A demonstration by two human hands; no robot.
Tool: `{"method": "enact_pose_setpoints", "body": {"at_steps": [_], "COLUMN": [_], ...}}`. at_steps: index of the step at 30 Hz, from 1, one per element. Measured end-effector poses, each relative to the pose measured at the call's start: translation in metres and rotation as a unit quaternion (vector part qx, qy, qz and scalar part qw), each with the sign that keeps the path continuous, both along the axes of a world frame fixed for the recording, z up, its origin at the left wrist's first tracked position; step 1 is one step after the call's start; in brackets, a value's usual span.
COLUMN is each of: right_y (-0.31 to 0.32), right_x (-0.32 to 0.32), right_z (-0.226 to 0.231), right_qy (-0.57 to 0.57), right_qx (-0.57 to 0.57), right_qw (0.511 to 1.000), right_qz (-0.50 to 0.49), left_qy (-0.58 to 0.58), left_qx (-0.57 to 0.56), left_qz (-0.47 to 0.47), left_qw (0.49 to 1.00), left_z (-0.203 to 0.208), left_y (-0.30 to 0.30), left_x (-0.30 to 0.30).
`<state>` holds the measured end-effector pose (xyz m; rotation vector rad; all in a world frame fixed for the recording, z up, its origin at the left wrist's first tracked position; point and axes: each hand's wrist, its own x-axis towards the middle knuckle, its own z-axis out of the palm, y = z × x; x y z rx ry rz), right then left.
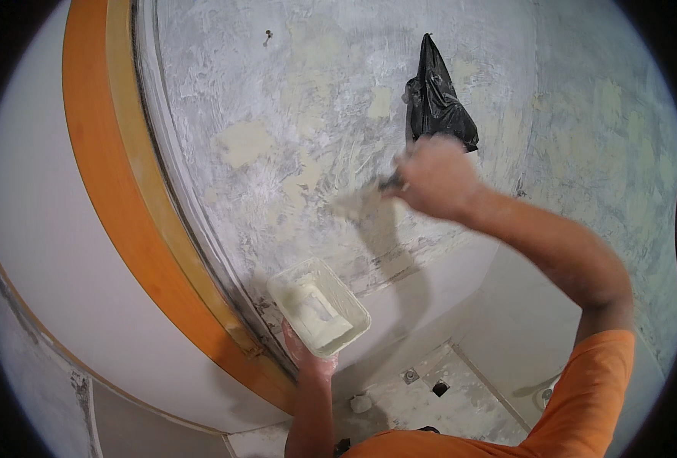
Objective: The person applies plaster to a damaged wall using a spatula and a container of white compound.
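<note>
My left hand [308,357] grips a pale rectangular plastic tub [349,291] from below and behind, its open top tilted toward me. Off-white filler paste [324,327] coats the inside of the tub, and some is smeared on my fingers. Raised in front of the wall, my right hand [439,177] is closed round the dark handle of a putty knife [353,204]. Motion blurs that hand and the thin blade, which points left toward the wall; whether it touches cannot be told. The grey wall [224,183] carries patchy cream and white filler.
Black plastic [439,99] hangs from the wall just above my right hand. To the left runs an orange door frame [117,206] beside a white panel [71,252]. Below, the dusty pale floor [411,404] has a dark square opening [440,388] and a small drain [409,375].
</note>
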<state>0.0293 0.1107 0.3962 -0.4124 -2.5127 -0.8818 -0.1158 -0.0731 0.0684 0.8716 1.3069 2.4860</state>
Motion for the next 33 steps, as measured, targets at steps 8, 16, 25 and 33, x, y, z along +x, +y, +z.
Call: {"method": "enact_pose_setpoints", "body": {"at_steps": [8,16,25,33], "right_y": [0.033,0.014,-0.022,-0.023], "right_x": [-0.012,0.028,-0.049,-0.002], "right_z": [0.061,0.062,-0.042,0.096], "right_qy": [0.105,0.257,-0.016,0.155], "right_qx": [-0.028,0.068,0.117,0.069], "right_qw": [0.993,0.963,0.984,0.985], "right_qz": [-0.054,-0.049,0.13,-0.023], "left_qy": [-0.141,-0.04,-0.217,-0.081], "left_qx": [0.135,-0.003,0.155,0.038], "left_qz": [-0.132,0.027,-0.134,0.008], "left_qw": [0.972,0.999,0.954,0.996], "left_z": [0.027,-0.027,0.014,0.008], "left_y": [-0.016,-0.004,-0.014,-0.021], "left_x": [0.005,-0.015,0.002,0.0]}}
